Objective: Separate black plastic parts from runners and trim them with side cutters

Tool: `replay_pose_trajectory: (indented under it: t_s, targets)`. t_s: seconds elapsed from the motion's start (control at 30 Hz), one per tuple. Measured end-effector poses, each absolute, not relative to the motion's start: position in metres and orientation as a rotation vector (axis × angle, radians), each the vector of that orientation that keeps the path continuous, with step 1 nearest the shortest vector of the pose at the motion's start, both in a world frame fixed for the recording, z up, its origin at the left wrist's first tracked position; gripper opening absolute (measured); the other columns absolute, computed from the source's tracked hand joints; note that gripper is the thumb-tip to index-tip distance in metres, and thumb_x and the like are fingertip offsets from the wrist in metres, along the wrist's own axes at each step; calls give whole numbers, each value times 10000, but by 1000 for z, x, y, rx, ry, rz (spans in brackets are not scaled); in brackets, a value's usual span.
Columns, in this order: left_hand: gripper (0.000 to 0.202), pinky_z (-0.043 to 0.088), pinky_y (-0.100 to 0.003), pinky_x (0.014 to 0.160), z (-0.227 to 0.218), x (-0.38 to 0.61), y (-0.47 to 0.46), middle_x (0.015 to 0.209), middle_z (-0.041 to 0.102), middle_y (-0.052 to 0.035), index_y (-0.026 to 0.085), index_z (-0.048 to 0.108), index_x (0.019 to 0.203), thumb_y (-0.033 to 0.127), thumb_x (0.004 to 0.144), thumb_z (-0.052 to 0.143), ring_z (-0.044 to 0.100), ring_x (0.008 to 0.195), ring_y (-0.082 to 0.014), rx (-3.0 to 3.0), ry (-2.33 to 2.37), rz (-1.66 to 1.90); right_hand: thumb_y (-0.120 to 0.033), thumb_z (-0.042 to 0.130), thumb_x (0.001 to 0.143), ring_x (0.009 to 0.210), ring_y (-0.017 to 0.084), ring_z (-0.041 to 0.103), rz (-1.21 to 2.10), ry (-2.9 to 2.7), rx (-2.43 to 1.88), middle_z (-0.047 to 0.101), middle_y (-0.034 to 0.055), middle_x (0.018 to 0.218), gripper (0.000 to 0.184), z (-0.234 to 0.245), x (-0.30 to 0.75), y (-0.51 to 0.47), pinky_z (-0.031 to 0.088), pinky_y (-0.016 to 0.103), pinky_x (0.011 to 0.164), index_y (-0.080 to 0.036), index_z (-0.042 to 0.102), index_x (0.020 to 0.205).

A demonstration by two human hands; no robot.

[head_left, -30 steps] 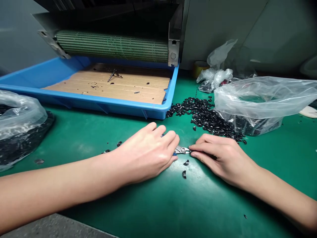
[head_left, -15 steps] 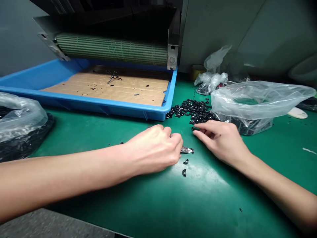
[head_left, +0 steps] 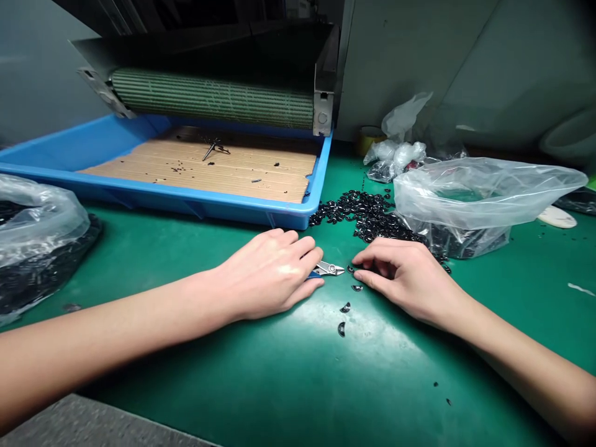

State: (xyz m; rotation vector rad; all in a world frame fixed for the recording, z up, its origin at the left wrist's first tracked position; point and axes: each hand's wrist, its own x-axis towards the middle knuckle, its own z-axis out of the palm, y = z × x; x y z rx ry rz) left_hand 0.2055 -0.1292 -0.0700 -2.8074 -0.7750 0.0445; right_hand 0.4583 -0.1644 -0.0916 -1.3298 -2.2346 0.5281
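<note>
My left hand (head_left: 274,273) is wrapped round blue-handled cutting nippers (head_left: 329,269), whose metal jaws point right. Just beyond the jaw tips is a small black half-moon plastic part (head_left: 351,269), between the thumb and forefinger of my right hand (head_left: 403,270). Three more such parts lie in a rough line below it: a near one (head_left: 357,288), a middle one (head_left: 345,307) and a lower one (head_left: 341,329). Behind my right hand spreads a pile of the black parts (head_left: 367,214).
A blue tray (head_left: 205,208) lined with cardboard stands under a green conveyor belt (head_left: 214,96). An open clear bag (head_left: 484,192) sits at the right, another bag of black pieces (head_left: 41,242) at the left. Crumpled plastic (head_left: 395,149) and a tape roll (head_left: 370,139) lie behind.
My right hand has come from the pile's edge down to the nippers with a black part. The nippers have shifted slightly left, and one more part lies below their tips.
</note>
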Motion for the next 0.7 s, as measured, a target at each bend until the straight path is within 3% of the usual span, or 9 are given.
replay_pose_trajectory:
  t_s: [0.1, 0.3, 0.5, 0.7]
  targets:
    - [405, 417, -382, 728, -70, 210, -126, 920, 609, -72, 157, 641, 1111, 448, 1004, 379, 558, 801, -233, -2826, -767, 49, -189, 710, 854, 638, 125, 565, 546, -2215, -1390, 684, -2, 776, 58, -90, 457, -165, 421, 265, 582, -209, 737, 806]
    - [421, 410, -385, 725, -70, 207, -120, 942, 610, -74, 156, 640, 1150, 447, 1005, 372, 558, 809, -239, -2798, -775, 64, -163, 692, 857, 609, 119, 569, 518, -2180, -1417, 691, -8, 737, 116, -87, 453, -167, 414, 259, 581, -210, 736, 760]
    - [438, 412, -375, 725, -73, 202, -118, 958, 616, -84, 153, 644, 1162, 462, 1004, 377, 552, 797, -228, -2792, -769, 32, -161, 679, 865, 612, 119, 569, 491, -2167, -1420, 690, -10, 738, 126, -89, 450, -169, 416, 260, 582, -207, 726, 757]
    - [441, 403, -381, 723, -73, 204, -116, 940, 623, -82, 148, 644, 1168, 458, 1007, 376, 546, 794, -227, -2822, -731, 6, -173, 641, 898, 712, 145, 637, 442, -2187, -1355, 720, 24, 842, 118, -94, 448, -170, 476, 274, 660, -203, 754, 879]
